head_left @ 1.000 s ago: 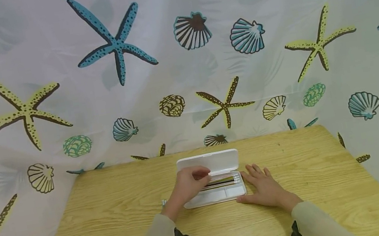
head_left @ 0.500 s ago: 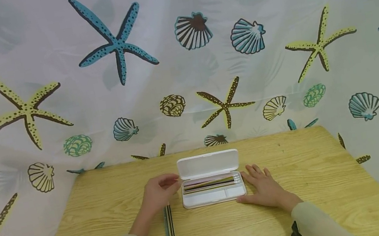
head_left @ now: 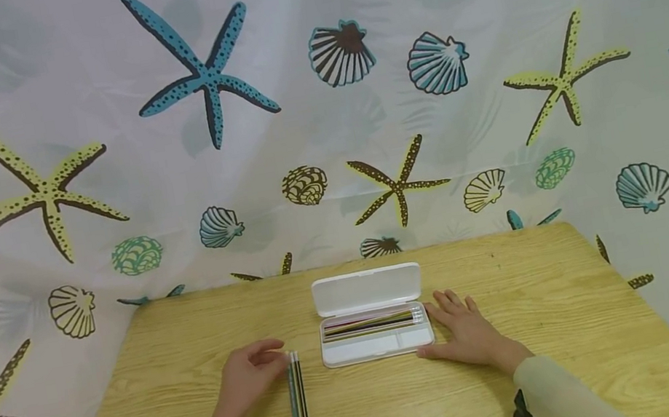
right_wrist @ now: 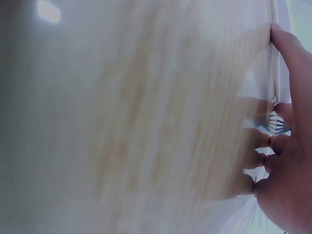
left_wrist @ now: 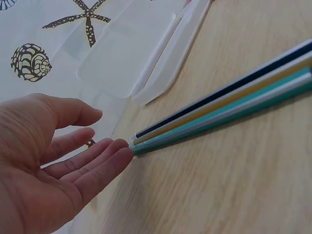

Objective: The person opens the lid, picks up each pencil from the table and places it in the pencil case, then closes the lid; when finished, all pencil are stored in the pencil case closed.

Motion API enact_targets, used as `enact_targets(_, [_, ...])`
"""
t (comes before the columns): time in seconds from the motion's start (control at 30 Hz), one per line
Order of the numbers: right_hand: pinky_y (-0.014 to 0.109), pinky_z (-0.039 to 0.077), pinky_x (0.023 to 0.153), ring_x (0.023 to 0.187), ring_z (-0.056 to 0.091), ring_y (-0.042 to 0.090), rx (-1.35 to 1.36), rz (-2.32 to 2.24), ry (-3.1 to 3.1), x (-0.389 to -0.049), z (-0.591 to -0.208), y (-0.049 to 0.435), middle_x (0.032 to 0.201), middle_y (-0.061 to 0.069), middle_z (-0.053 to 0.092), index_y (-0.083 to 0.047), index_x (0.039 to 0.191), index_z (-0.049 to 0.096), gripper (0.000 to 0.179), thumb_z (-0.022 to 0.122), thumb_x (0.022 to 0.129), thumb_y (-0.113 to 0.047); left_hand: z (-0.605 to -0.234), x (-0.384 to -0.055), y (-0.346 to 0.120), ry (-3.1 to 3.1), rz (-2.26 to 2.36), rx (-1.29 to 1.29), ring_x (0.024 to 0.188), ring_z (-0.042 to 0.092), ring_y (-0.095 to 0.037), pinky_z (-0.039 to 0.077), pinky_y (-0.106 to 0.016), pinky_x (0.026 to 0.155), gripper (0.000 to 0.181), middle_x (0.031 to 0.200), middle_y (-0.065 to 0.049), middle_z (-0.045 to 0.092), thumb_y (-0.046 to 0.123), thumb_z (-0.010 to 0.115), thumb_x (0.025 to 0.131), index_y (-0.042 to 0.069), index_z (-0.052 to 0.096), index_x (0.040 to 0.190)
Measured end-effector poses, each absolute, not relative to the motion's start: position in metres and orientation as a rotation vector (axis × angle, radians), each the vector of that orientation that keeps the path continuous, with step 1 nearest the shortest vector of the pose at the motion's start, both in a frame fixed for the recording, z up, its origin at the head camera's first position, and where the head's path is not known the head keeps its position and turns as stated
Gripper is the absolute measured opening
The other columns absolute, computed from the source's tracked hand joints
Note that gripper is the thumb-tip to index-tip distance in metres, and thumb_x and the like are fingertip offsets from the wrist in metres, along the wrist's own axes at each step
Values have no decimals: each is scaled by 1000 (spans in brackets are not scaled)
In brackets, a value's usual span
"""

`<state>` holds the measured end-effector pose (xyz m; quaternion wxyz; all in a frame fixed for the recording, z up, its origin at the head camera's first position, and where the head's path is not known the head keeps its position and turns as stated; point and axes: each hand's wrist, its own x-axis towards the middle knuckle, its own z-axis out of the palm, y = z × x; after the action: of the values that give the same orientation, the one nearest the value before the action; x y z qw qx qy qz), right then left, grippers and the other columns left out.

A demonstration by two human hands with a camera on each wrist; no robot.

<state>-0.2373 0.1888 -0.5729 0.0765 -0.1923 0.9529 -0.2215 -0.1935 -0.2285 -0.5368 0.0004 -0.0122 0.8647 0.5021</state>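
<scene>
A white pencil case point(head_left: 358, 349) lies on the table with its lid point(head_left: 367, 290) raised at the back. Several pencils point(head_left: 367, 325) fill its rear compartment; the front compartments hold nothing. Left of the case, a small row of pencils point(head_left: 299, 414) in teal, gold and dark colours points away from me. My left hand point(head_left: 248, 376) is at their far ends, thumb and fingers apart, gripping nothing. In the left wrist view its fingertips point(left_wrist: 125, 152) are right at the pencil ends. My right hand point(head_left: 470, 333) rests spread on the table, thumb and forefinger at the case's right side.
The wooden table point(head_left: 560, 289) reaches back to a pale curtain point(head_left: 308, 132) printed with starfish and shells, which also hangs at both sides. Each wrist carries a black camera mount point(head_left: 525, 416).
My left hand has moved left from over the case to the ends of the loose pencils, uncovering both sets of pencils. The right hand stays in place beside the case.
</scene>
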Motion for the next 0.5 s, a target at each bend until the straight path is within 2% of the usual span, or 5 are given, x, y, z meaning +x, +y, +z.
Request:
enact_targets(0.3, [70,7,128,163,11,44,-580,-667,2861,-237,-573,189,174,23,20,-9,164,36,101,68,90,-70,-544,-183,-237,2741,1474,-122,95,76,-20,57,-27,81,35,104,-12,81,16,84,90,3,76,122])
enact_targets(0.5, [69,5,128,164,10,43,-573,-672,2858,-237,-574,190,175,22,19,-11,165,35,102,68,90,-72,-553,-179,-237,2679,1513,-166,90,76,-18,60,-28,77,37,103,-13,80,13,86,86,1,76,119])
